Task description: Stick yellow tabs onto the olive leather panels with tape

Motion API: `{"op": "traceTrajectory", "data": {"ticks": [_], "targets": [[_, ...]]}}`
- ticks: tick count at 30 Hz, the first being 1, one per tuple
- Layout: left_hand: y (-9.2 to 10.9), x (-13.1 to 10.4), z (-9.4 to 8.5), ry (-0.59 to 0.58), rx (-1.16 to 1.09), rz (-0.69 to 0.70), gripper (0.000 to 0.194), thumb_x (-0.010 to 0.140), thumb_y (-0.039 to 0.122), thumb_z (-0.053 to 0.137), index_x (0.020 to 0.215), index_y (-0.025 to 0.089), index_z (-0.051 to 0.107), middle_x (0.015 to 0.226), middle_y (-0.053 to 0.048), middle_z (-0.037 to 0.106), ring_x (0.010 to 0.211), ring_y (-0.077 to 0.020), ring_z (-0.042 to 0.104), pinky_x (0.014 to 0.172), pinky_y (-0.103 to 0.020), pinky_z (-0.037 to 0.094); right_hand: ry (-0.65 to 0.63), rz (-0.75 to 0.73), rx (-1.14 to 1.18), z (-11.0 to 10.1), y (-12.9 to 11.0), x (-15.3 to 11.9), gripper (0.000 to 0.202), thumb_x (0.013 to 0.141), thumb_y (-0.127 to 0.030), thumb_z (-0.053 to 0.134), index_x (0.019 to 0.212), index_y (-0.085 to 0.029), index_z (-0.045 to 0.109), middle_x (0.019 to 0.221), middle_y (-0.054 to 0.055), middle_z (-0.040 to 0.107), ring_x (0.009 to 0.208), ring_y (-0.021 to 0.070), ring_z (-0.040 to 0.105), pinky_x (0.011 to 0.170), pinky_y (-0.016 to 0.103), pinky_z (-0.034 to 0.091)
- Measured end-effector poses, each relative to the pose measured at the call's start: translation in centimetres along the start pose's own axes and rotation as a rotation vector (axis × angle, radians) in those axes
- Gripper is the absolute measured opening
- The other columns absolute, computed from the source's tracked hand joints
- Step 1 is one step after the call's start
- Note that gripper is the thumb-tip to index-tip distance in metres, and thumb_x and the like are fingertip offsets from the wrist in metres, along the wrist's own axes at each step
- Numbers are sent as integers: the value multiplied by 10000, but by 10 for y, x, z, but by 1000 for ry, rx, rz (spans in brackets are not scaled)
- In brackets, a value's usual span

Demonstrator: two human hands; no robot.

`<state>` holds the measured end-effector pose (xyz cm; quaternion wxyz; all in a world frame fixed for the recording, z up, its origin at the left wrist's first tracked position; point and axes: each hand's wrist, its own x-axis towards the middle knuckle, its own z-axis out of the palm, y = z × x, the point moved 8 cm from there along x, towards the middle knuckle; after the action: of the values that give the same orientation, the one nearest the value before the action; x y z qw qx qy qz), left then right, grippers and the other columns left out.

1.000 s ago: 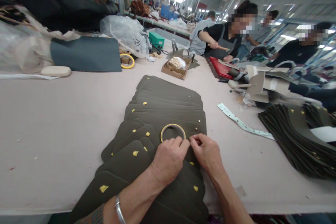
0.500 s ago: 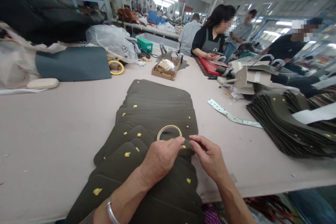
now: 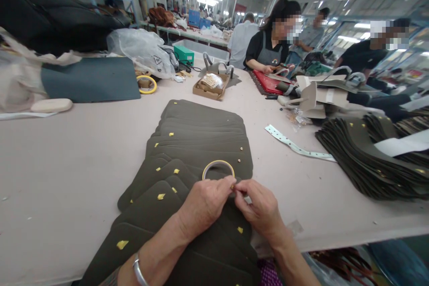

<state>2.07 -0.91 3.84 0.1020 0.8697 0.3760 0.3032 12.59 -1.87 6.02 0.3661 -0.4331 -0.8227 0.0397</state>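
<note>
My left hand [image 3: 209,199] is closed on a roll of yellow tape [image 3: 218,163], which stands up over the pile. My right hand [image 3: 258,203] meets it at the fingertips, pinched on the bit of tape at the roll's lower edge. Beneath both hands, dark olive pieces [image 3: 201,129] lie overlapped in a fanned stack down to the near table edge. Small yellow tape bits [image 3: 122,244] dot the pieces. Two small metal studs [image 3: 241,148] show on the right side of the stack.
Another thick olive stack [image 3: 362,156] lies at the right beside a pale perforated strip [image 3: 295,148]. Farther back are a cardboard box [image 3: 209,93], a second yellow tape roll [image 3: 147,91] and a blue-grey sheet [image 3: 90,79]. A person [image 3: 268,49] works across the table with a red item [image 3: 268,81].
My right hand has moved left, and its fingertips now meet my left hand at the tape. The roll has shifted slightly right. The person across the table has moved their hands a little.
</note>
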Motion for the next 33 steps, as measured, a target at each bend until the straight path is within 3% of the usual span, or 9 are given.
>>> {"op": "traceTrajectory", "data": {"ticks": [5,11,14,17,20,29,33], "targets": [[1,2,-1,-18,-4,-38,204,979,182,358,899,184,546,742,-5,627,683,-149,623,609,-236,479,75,118,11,-1,2,-7,156,845,-119,508,809,-200,636,686,14,661,615,138,611,597,247,484],[10,3,-7,129,24,19,253,972,181,369,766,186,516,646,9,556,587,-130,532,568,-236,402,100,816,538,17,55,-28,172,800,-323,614,698,-185,630,537,-19,613,458,127,570,461,232,470],[1,5,-5,133,74,-53,207,974,190,398,812,183,527,694,0,574,643,-147,535,631,-265,419,127,997,657,18,80,-37,287,700,-440,717,694,-161,653,525,-12,619,448,127,570,456,237,492],[-14,10,3,28,195,-180,130,954,171,439,878,178,544,821,-32,607,802,-204,555,730,-335,442,98,1036,677,16,97,-41,373,638,-483,776,765,-140,702,610,22,671,528,135,609,513,241,528],[-20,12,11,-91,250,-215,96,929,149,471,902,181,557,884,-44,607,876,-236,534,795,-387,436,63,1055,702,19,106,-45,404,625,-498,793,787,-136,717,648,34,685,559,131,619,537,236,537],[-14,9,20,-216,201,-153,144,941,136,403,941,186,538,860,-39,581,822,-229,494,774,-384,407,-58,1039,671,20,107,-40,416,618,-526,783,753,-140,707,621,26,666,564,136,620,564,258,546],[-10,9,23,-266,162,-107,134,937,128,404,926,188,523,820,-29,578,784,-219,498,738,-365,400,-200,1050,641,21,98,-43,398,630,-515,758,737,-138,697,572,13,636,491,112,562,479,225,482]]}}
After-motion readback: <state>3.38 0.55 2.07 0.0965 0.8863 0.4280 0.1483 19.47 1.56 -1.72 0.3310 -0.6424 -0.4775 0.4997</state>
